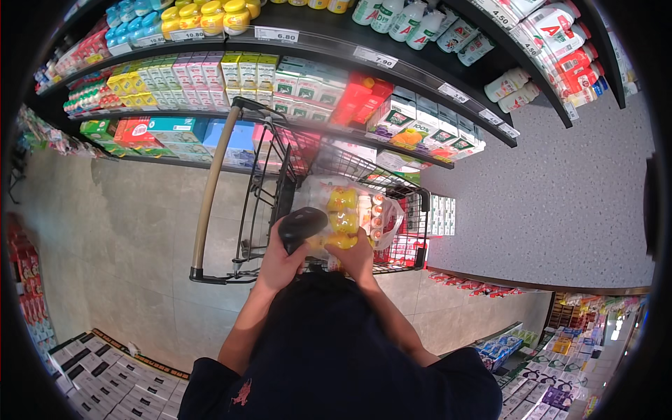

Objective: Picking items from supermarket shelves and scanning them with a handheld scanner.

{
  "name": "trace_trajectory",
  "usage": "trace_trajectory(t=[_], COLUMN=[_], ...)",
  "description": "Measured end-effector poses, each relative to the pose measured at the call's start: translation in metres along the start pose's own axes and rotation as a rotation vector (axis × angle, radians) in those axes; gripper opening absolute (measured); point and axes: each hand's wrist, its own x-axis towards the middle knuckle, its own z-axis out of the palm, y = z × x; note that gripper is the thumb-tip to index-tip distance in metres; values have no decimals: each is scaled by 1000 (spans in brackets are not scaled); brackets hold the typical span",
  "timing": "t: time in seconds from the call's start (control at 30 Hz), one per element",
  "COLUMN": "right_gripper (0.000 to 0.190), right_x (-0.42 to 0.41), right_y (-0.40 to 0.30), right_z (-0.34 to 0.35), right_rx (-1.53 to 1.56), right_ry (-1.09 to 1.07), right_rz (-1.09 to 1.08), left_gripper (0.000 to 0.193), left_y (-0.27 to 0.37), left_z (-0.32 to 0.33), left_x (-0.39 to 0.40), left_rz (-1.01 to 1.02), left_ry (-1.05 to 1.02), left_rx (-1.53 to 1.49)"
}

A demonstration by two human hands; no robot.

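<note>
In front of me, a clear plastic bag (389, 223) of yellow-wrapped bottles (343, 210) and small bottles with orange caps (376, 215) sits in a black wire shopping cart (424, 226). My left hand (283, 262) is closed around a black handheld device (302, 226), possibly a barcode scanner, at the bag's left side. My right hand (357, 254) grips one of the yellow-wrapped bottles at the near side of the bag. The cart's tan handle (214, 189) stands to the left of both hands.
Beyond the cart runs a dark store shelf (315, 52) with drink cartons (199, 73) and white bottles (401, 23). A grey speckled surface (525, 210) lies to the right. Stacked boxes (115, 378) stand behind me at lower left, more goods (556, 362) at lower right.
</note>
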Motion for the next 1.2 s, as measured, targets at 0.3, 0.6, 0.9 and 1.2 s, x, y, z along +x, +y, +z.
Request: trace_trajectory(t=[0.3, 0.6, 0.9, 1.2], right_gripper=[75, 66, 42, 52], right_x=[3, 23, 48, 97], right_y=[8, 48, 124, 173], right_z=[-1, 1, 19, 55], right_rx=[54, 667, 973, 908], right_ry=[8, -185, -330, -212], right_rz=[53, 426, 517, 709], left_gripper=[61, 48, 58, 56], left_y=[-4, -6, -5, 0], left_z=[-2, -5, -5, -4], left_x=[0, 4, 8, 11], left_rz=[-1, 34, -34, -37], left_ry=[23, 61, 103, 111], left_rx=[13, 3, 49, 61])
